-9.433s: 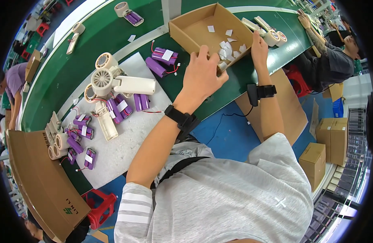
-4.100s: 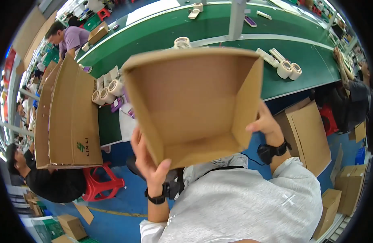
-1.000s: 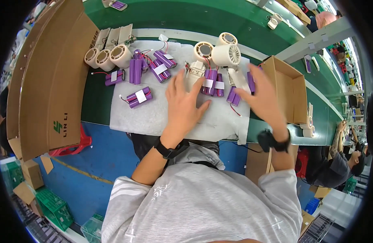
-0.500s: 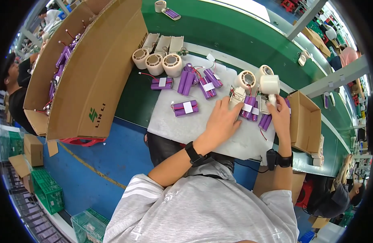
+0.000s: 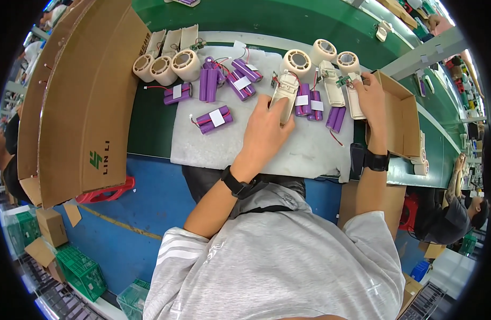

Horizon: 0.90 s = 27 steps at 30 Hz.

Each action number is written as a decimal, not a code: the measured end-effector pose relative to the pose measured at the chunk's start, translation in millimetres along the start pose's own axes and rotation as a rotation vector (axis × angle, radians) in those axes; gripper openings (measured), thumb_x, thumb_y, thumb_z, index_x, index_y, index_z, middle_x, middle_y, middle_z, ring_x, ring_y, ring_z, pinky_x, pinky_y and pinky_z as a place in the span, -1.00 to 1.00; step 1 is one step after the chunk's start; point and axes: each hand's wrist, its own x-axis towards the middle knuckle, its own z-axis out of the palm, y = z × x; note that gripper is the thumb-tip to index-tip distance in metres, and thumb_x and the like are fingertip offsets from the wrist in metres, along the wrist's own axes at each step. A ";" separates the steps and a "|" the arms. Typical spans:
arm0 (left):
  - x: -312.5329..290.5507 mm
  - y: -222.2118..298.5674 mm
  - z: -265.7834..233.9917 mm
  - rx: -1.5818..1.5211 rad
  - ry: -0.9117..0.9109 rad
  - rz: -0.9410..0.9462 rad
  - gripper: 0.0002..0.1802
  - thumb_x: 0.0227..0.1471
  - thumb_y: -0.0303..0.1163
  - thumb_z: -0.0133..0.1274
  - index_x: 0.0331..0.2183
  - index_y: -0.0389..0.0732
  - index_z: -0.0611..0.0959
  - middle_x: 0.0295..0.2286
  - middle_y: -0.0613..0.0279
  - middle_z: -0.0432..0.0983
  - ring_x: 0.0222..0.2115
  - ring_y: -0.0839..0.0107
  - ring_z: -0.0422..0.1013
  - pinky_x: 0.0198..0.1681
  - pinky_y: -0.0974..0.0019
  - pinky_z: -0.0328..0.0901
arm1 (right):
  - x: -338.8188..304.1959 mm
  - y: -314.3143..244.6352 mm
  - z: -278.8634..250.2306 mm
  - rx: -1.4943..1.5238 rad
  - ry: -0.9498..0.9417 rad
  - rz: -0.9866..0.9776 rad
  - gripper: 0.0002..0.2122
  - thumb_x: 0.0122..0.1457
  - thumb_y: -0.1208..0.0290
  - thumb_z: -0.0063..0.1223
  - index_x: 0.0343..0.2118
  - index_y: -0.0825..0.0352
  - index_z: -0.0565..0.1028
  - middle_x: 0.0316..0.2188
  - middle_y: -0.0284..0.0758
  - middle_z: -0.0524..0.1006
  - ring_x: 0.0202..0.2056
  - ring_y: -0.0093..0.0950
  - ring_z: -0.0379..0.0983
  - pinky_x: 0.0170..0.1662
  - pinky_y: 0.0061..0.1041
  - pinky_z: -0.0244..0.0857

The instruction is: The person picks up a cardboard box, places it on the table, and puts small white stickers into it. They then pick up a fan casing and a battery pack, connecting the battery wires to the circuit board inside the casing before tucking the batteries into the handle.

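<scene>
The two hands are apart from each other. The left hand (image 5: 269, 130) has its fingers on the handle of the left fan (image 5: 286, 87), and the right hand (image 5: 372, 100) touches the right fan (image 5: 355, 103); whether they grip firmly, I cannot tell. The middle fan (image 5: 332, 89) lies between these, near purple packs (image 5: 336, 120), with its handle over the white sheet (image 5: 203, 152). An open box (image 5: 404, 122) is just beside the right hand.

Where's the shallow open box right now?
In the head view, the box sits at the right on the green table, just right of the right hand, beside the pale mat.
</scene>
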 end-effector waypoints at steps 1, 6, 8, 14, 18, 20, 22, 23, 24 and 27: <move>-0.1 0.4 0.4 0.012 0.009 0.013 -0.60 -0.10 -0.41 0.17 -0.15 -0.24 0.55 -0.32 -0.08 0.32 -0.40 -0.02 0.40 -0.33 0.10 0.35 | 0.2 3.1 -0.2 -0.001 -0.007 0.002 -0.69 0.21 0.28 -0.04 -0.13 0.44 0.47 -0.37 -0.16 0.58 -0.28 -0.44 0.54 -0.30 -0.49 0.35; -5.8 -2.2 -5.3 0.129 0.081 0.001 -0.60 -0.13 -0.36 0.21 -0.17 -0.20 0.59 -0.41 0.04 0.35 -0.48 0.07 0.41 -0.42 0.13 0.35 | -17.9 -29.7 -17.3 -0.139 0.044 -0.096 -0.66 0.14 0.31 0.07 -0.07 0.37 0.45 -0.33 -0.21 0.59 -0.30 -0.42 0.54 -0.30 -0.46 0.36; -8.6 0.5 -10.6 0.191 0.097 -0.012 -0.61 -0.14 -0.34 0.22 -0.18 -0.18 0.60 -0.43 0.07 0.36 -0.50 0.09 0.41 -0.44 0.14 0.34 | -37.4 -56.2 -13.0 0.003 0.204 -0.214 -0.65 0.10 0.31 0.12 -0.07 0.34 0.46 -0.32 -0.25 0.58 -0.31 -0.38 0.54 -0.30 -0.45 0.37; -16.9 7.2 -21.0 0.377 0.126 -0.058 -0.63 -0.16 -0.26 0.23 -0.22 -0.11 0.65 -0.53 0.20 0.37 -0.57 0.21 0.40 -0.53 0.20 0.31 | -61.2 -91.9 41.3 -0.046 -0.170 -0.408 -0.71 0.05 0.34 0.17 -0.17 0.34 0.52 -0.41 -0.26 0.53 -0.41 -0.30 0.48 -0.37 -0.42 0.35; -16.7 8.1 -34.2 0.451 -0.078 0.100 -0.66 -0.12 -0.27 0.21 -0.21 -0.11 0.65 -0.50 0.21 0.43 -0.56 0.21 0.40 -0.52 0.19 0.32 | -55.2 -89.2 55.5 -0.225 -0.145 -0.496 -0.76 0.05 0.36 0.15 -0.23 0.35 0.53 -0.45 -0.25 0.49 -0.45 -0.29 0.44 -0.40 -0.43 0.33; -11.0 4.1 -46.7 0.304 -0.090 0.048 -0.67 -0.11 -0.31 0.19 -0.22 -0.13 0.64 -0.45 0.19 0.45 -0.55 0.20 0.41 -0.49 0.19 0.33 | -51.5 -84.2 56.7 -0.247 -0.147 -0.499 -0.77 0.06 0.37 0.15 -0.24 0.35 0.53 -0.47 -0.25 0.48 -0.46 -0.28 0.43 -0.41 -0.44 0.32; -1.0 -0.6 -57.1 0.005 -0.111 -0.042 -0.71 -0.07 -0.37 0.15 -0.22 -0.17 0.63 -0.35 0.15 0.48 -0.54 0.17 0.41 -0.44 0.18 0.35 | -46.1 -79.0 55.9 0.006 -0.142 -0.539 -0.80 0.09 0.37 0.13 -0.28 0.37 0.52 -0.48 -0.26 0.49 -0.46 -0.35 0.45 -0.41 -0.47 0.31; 3.5 -0.9 -57.7 0.006 -0.104 -0.049 -0.71 -0.07 -0.37 0.15 -0.22 -0.17 0.63 -0.35 0.15 0.48 -0.54 0.17 0.41 -0.44 0.18 0.35 | -43.8 -77.9 55.3 0.133 -0.141 -0.557 -0.81 0.10 0.36 0.11 -0.29 0.38 0.52 -0.49 -0.27 0.49 -0.46 -0.39 0.46 -0.41 -0.49 0.31; 8.3 -1.0 -57.8 -0.030 -0.052 -0.047 -0.72 -0.07 -0.41 0.14 -0.22 -0.20 0.62 -0.31 0.13 0.47 -0.52 0.16 0.42 -0.41 0.18 0.36 | -42.8 -79.7 52.2 0.138 -0.150 -0.567 -0.81 0.10 0.36 0.11 -0.29 0.38 0.52 -0.49 -0.27 0.49 -0.46 -0.39 0.46 -0.41 -0.49 0.31; 21.2 -4.1 -55.7 -0.094 0.048 -0.048 -0.73 -0.06 -0.50 0.10 -0.22 -0.24 0.61 -0.21 0.09 0.44 -0.49 0.14 0.43 -0.35 0.18 0.36 | -46.4 -86.1 35.0 0.440 -0.437 -0.185 -0.83 0.15 0.37 0.07 -0.33 0.38 0.52 -0.52 -0.31 0.50 -0.48 -0.54 0.43 -0.40 -0.55 0.29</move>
